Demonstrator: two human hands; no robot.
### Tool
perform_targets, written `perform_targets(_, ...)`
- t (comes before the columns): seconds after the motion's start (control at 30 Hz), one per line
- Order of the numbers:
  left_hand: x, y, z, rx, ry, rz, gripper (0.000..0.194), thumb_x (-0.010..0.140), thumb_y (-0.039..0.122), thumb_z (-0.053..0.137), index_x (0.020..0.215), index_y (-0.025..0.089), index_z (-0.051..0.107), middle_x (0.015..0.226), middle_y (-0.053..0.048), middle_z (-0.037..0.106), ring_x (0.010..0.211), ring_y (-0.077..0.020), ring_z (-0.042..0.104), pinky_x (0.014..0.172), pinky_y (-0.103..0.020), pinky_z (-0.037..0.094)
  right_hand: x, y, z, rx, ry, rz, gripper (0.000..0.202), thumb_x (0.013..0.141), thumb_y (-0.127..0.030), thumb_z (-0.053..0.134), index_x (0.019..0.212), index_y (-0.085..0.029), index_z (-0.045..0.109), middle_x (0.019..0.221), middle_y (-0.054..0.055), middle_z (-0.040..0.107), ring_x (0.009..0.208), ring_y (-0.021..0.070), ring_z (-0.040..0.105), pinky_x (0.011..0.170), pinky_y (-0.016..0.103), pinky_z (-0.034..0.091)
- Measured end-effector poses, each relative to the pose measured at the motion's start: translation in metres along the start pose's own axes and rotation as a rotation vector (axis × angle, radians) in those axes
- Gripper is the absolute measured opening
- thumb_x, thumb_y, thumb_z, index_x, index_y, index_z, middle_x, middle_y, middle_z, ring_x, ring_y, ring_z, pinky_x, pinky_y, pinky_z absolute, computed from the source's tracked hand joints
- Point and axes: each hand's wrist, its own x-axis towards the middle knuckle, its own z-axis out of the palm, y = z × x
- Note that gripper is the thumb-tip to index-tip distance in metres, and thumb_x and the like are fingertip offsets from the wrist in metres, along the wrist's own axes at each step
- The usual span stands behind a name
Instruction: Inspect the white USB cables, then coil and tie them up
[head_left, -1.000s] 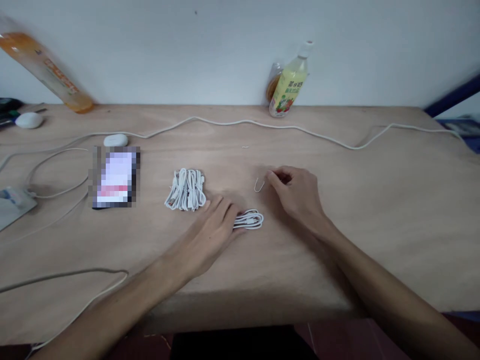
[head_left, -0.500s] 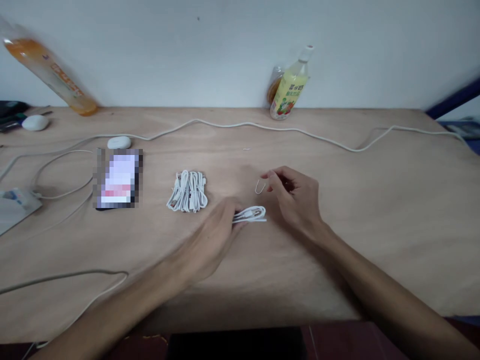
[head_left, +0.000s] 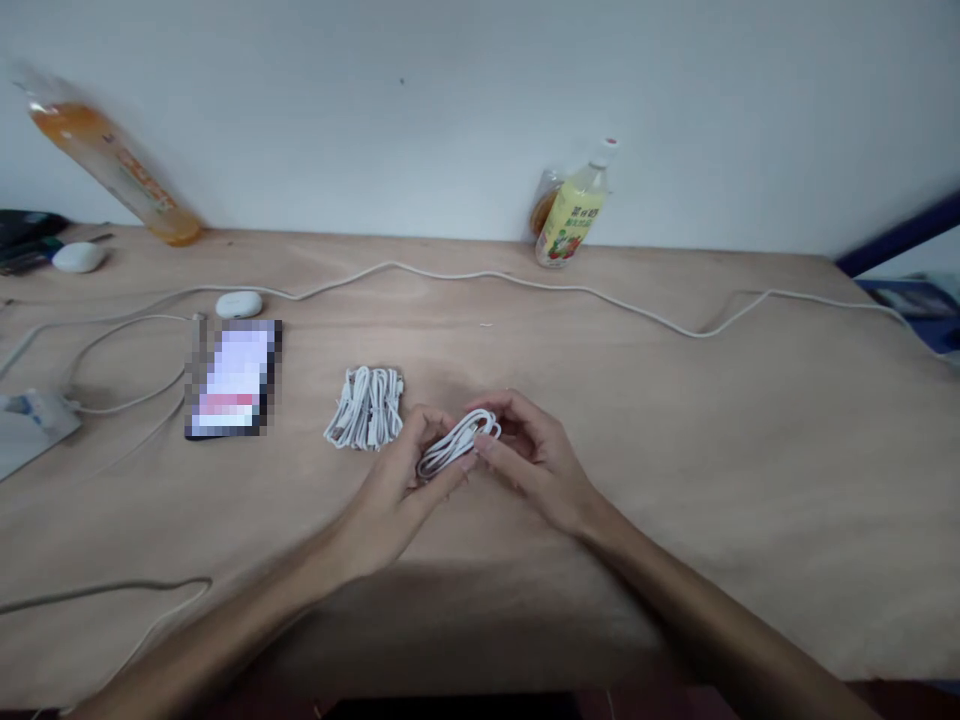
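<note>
A white charging cable (head_left: 459, 440), folded into a small coil, is held above the middle of the wooden table. My left hand (head_left: 409, 475) grips its left end between thumb and fingers. At its right end, my right hand (head_left: 529, 455) pinches the loops with the thumb in front and the fingers behind. The thin white twist tie seen earlier cannot be made out; fingers may hide it. Just left of my hands lies a row of similar coiled white cables (head_left: 367, 408).
A phone (head_left: 234, 380) lies to the left, below a white earbud case (head_left: 238, 304). One long white cord (head_left: 487, 276) crosses the table (head_left: 712, 480). An orange bottle (head_left: 120, 175) and a yellow-labelled drink bottle (head_left: 574, 212) stand by the wall. A short white scrap (head_left: 486, 324) lies mid-table.
My right hand has moved left and down from its place beside the twist tie and now holds the coil too. The coil has tilted, its right end raised. The view has tipped slightly upward.
</note>
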Motion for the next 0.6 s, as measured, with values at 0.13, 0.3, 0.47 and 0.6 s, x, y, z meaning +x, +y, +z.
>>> perform_targets(0.13,0.0009,0.0026,-0.0009,-0.119,-0.024,-0.029,0.025,0.108,0.043,0.069,0.112,0.023,0.056,0.100,-0.002,0.069,0.088,-0.0167,0.064,0.082,-0.033,0.053,0.0010,0.0003,0.0034,0.115,-0.062,0.069,0.031,0.095,-0.051,0.083,0.107,-0.025,0.070,0.088,0.000,0.072,0.071,0.0147,0.067,0.063,0.027,0.056)
perform_targets(0.3,0.0035,0.0029,-0.0019,-0.273,-0.074,-0.048,0.029,0.109,0.045,0.069,0.119,0.021,0.057,0.099,-0.003,0.076,0.085,-0.0166,0.071,0.085,-0.034,0.058,0.0036,-0.0002,0.0030,0.170,-0.043,0.082,0.027,0.096,-0.047,0.081,0.105,-0.024,0.070,0.079,-0.003,0.066,0.062,0.0112,0.057,0.056,0.025,0.049)
perform_targets(0.47,0.0039,-0.0004,-0.0040,-0.361,-0.069,-0.097,0.041,0.107,0.052,0.069,0.128,0.019,0.057,0.103,-0.008,0.080,0.079,-0.0179,0.076,0.073,-0.032,0.063,0.0034,0.0045,0.0018,0.130,-0.023,0.065,0.021,0.095,-0.039,0.079,0.105,-0.022,0.071,0.083,-0.001,0.067,0.064,0.0108,0.056,0.054,0.023,0.047)
perform_targets(0.6,0.0044,-0.0008,-0.0065,-0.384,-0.102,-0.141,0.045,0.103,0.048,0.077,0.132,0.018,0.060,0.106,-0.008,0.081,0.082,-0.0175,0.077,0.077,-0.031,0.065,0.0011,0.0046,0.0015,0.042,0.009,-0.014,0.012,0.096,-0.027,0.073,0.108,-0.024,0.074,0.087,0.000,0.072,0.069,0.0126,0.063,0.062,0.026,0.054)
